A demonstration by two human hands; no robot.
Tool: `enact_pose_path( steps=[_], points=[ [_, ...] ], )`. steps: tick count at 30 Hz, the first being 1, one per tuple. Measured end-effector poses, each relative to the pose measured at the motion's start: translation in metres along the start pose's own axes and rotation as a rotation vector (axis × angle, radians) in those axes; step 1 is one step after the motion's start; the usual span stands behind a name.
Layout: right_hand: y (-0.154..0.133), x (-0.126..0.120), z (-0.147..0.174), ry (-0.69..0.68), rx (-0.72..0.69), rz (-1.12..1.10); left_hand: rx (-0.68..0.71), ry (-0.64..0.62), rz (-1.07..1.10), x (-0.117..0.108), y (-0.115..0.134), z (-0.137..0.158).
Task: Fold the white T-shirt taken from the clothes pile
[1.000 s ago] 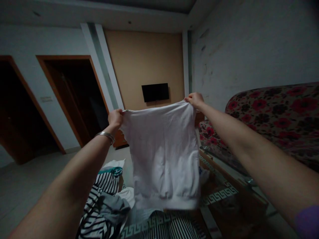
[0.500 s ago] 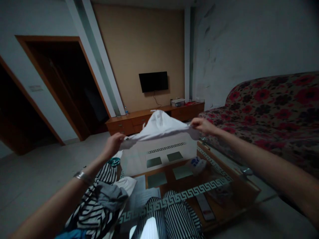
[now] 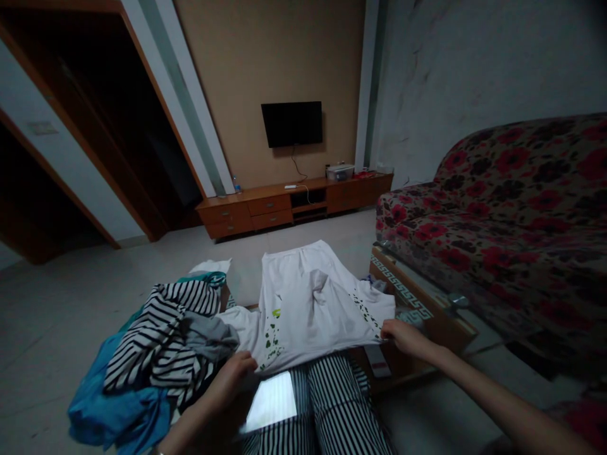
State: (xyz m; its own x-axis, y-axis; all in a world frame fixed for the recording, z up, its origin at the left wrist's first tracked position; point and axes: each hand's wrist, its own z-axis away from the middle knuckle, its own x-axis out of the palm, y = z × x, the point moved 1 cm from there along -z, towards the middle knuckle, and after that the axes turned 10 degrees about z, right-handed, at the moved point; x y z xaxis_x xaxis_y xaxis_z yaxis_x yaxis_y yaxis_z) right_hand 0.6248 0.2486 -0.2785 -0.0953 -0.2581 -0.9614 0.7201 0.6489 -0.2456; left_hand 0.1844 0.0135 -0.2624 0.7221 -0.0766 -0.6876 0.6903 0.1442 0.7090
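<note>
- Over the glass tabletop (image 3: 403,294), head view: white garment (image 3: 303,316) lay spread out, near edge drawn between two hands, green print down both sides.
- Left hand (image 3: 241,368): grip closed, fingers pinching the near-left corner.
- Right hand (image 3: 406,339): grip likewise closed, on the near-right corner. Corners were probably held wide apart to keep the edge taut; the middle bulged in loose folds.
- Striped cloth over the wearer's knees (image 3: 336,398) showed just below that edge; a bright white patch (image 3: 272,401) beside it, nature unclear.
- Left of the garment, a heap: striped clothing (image 3: 152,335), grey cloth (image 3: 208,335), blue cloth (image 3: 111,404). Perhaps kept aside to leave working room; its support was hidden.
- Room dim. Flowered sofa (image 3: 516,196) to the right, pale floor (image 3: 38,335), low wooden cabinet (image 3: 270,212) opposite, dark television (image 3: 293,125) on the tan wall (image 3: 227,76) above.
</note>
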Motion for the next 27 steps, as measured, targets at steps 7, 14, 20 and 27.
enact_pose_path(
  steps=[7,14,20,27],
  points=[
    [-0.066,-0.062,-0.115,0.214,0.060,-0.150,-0.059,0.208,-0.204,0.026,-0.002,-0.010],
    [-0.118,-0.067,-0.181,0.199,0.092,-0.244,-0.071,0.296,-0.147,0.034,0.000,-0.001],
    [-0.131,-0.054,-0.064,-0.055,-0.332,-0.302,-0.009,0.292,-0.045,0.031,-0.013,-0.001],
    [-0.067,-0.045,0.018,-0.561,-0.414,-0.170,0.048,0.244,-0.109,0.025,-0.014,-0.015]
  ],
)
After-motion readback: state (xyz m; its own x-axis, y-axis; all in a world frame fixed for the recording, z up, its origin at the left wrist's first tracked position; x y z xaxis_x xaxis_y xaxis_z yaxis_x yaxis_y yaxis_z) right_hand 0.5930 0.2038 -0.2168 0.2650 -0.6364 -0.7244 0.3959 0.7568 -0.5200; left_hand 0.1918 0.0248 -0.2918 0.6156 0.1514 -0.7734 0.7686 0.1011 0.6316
